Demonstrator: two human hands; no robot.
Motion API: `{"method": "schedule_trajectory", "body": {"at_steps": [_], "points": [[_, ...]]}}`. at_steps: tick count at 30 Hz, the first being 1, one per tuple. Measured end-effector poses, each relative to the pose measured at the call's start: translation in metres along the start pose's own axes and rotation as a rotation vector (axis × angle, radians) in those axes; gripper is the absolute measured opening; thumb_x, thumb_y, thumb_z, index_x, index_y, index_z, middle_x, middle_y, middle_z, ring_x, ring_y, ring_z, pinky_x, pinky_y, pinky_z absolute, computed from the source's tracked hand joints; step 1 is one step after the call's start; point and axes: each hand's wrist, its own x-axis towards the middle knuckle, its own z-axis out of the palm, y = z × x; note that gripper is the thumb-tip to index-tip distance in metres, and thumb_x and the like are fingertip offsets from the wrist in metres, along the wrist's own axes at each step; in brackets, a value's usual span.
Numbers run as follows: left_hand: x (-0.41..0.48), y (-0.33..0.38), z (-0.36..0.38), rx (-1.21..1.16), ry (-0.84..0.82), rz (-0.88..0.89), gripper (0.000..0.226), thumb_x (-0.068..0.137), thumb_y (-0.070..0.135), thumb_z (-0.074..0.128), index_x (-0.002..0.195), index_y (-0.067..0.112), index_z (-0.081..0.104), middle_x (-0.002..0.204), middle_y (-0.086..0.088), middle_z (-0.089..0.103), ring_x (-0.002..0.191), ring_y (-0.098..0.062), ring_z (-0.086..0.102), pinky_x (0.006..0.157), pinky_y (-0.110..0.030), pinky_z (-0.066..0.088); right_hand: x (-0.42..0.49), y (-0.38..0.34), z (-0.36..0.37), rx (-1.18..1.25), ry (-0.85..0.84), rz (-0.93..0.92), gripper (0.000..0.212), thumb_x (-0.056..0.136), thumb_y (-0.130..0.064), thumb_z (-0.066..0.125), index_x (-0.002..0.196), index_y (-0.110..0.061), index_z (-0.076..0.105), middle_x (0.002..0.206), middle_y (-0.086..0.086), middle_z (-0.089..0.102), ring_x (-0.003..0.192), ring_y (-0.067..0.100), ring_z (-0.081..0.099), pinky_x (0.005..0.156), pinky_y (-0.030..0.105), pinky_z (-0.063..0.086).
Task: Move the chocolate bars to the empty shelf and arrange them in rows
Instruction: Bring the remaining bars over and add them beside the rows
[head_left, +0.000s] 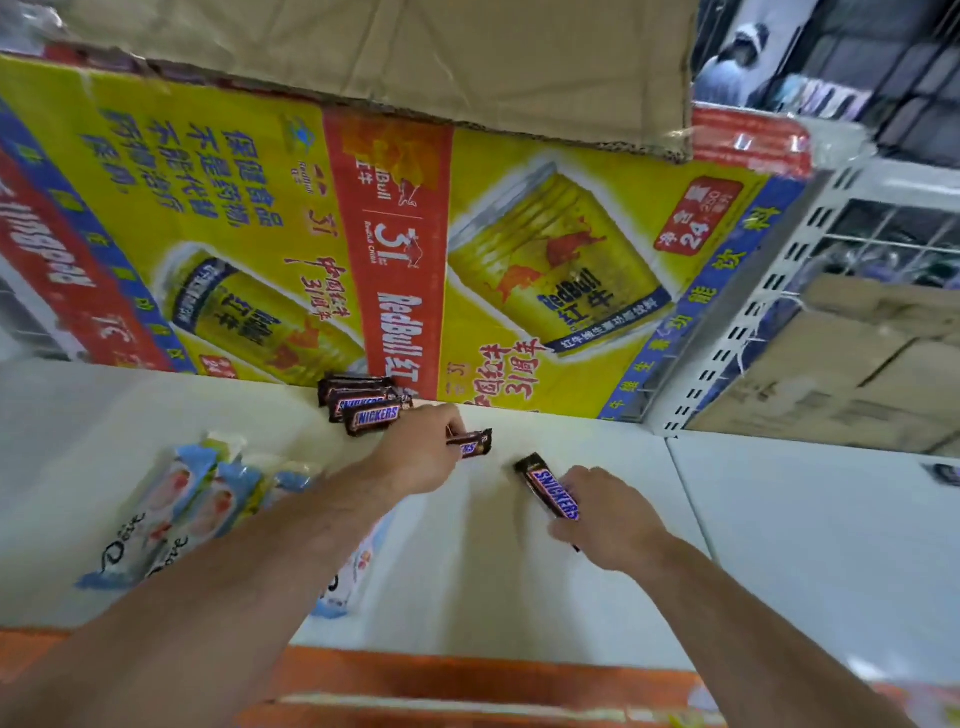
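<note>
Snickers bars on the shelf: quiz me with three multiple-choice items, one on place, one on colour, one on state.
1. Where is the Snickers pile?
A: at the shelf's front edge. B: at the back of the shelf, against the Red Bull carton. C: on a hook.
2. What is the carton's main colour?
A: green. B: black. C: yellow.
3. What is the right hand doing?
A: gripping a Snickers bar. B: resting flat and empty. C: out of view.
Answers: 1 B, the pile sits at the carton's foot; 2 C, yellow fills most of its face; 3 A, its fingers curl round the bar.
</note>
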Motion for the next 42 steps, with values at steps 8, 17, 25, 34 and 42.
{"method": "schedule_trajectory", "body": {"at_steps": [8, 17, 25, 34, 42], "points": [[-0.012, 0.056, 0.028, -0.373, -0.084, -0.010, 0.009, 0.080, 0.025, 0.069, 0.088, 0.029, 0.067, 0.082, 0.006, 0.069, 0.070, -0.010, 0.062, 0.052, -0.024, 0.039, -0.056, 0.033, 0.001, -0.020, 0.045, 0.061, 0.038, 0.069, -0.044, 0.071, 0.098, -0.028, 0.051, 0.092, -0.006, 0.059, 0.085, 0.019, 0.055, 0.068, 0.031, 0.034], [-0.045, 0.151, 0.057, -0.515, -0.143, -0.036, 0.016, 0.078, 0.012, 0.069, 0.090, 0.023, 0.074, 0.083, 0.004, 0.073, 0.068, -0.011, 0.064, 0.049, -0.014, 0.043, -0.115, 0.108, -0.013, 0.438, 0.154, 0.024, 0.014, 0.079, -0.021, 0.068, 0.083, -0.032, 0.061, 0.069, -0.011, 0.057, 0.060, 0.007, 0.053, 0.051, 0.015, 0.035], [-0.068, 0.290, 0.126, -0.619, -0.199, -0.011, 0.022, 0.077, 0.006, 0.070, 0.084, 0.027, 0.072, 0.088, -0.001, 0.074, 0.076, -0.014, 0.068, 0.063, -0.023, 0.051, -0.196, 0.248, -0.047, 0.532, 0.233, 0.033, 0.013, 0.083, -0.019, 0.070, 0.085, -0.030, 0.063, 0.069, -0.012, 0.059, 0.054, -0.002, 0.052, 0.048, 0.011, 0.035], [-0.050, 0.416, 0.193, -0.589, -0.335, 0.112, 0.020, 0.080, 0.006, 0.070, 0.088, 0.024, 0.072, 0.088, 0.000, 0.073, 0.074, -0.012, 0.065, 0.057, -0.021, 0.048, -0.242, 0.372, -0.068, 0.535, 0.325, 0.193, 0.010, 0.084, -0.020, 0.070, 0.092, -0.024, 0.065, 0.078, -0.007, 0.064, 0.071, 0.016, 0.059, 0.058, 0.028, 0.043], [0.018, 0.478, 0.245, -0.578, -0.402, 0.172, 0.020, 0.080, 0.004, 0.070, 0.084, 0.023, 0.071, 0.080, -0.002, 0.071, 0.065, -0.011, 0.061, 0.049, -0.015, 0.042, -0.226, 0.448, -0.081, 0.483, 0.376, 0.312, 0.022, 0.079, -0.019, 0.071, 0.075, -0.037, 0.058, 0.067, -0.010, 0.061, 0.059, 0.002, 0.055, 0.051, 0.016, 0.038]]}}
